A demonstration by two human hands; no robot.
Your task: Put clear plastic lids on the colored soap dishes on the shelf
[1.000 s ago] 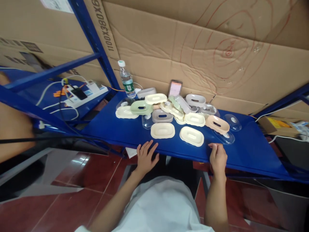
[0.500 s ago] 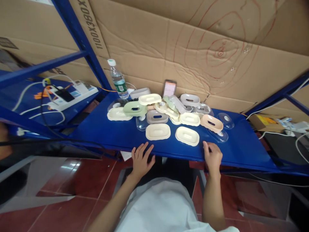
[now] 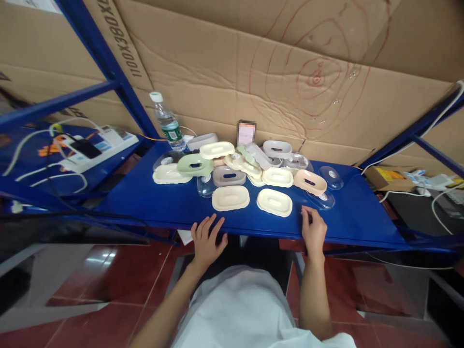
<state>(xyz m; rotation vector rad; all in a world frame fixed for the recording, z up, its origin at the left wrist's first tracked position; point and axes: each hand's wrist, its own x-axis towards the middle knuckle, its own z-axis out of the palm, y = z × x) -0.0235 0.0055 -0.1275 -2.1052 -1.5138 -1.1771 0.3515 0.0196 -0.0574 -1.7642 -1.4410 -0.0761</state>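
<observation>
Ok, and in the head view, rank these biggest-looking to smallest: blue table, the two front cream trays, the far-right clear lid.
1. Blue table
2. Left cream tray and right cream tray: about alike, so unranked
3. Clear lid: farther back, so its true size is unsure

We get moderate, fairly even indoor light: a white glare streak on the red floor tiles at left, soft sheen on the blue tabletop, deep shadow beneath it. We see wide-angle stretch toward the edges, with the outer left and right smeared soft and the cardboard dimming at top right. Midframe is reasonably sharp, but the phone screen is pixelated.
</observation>
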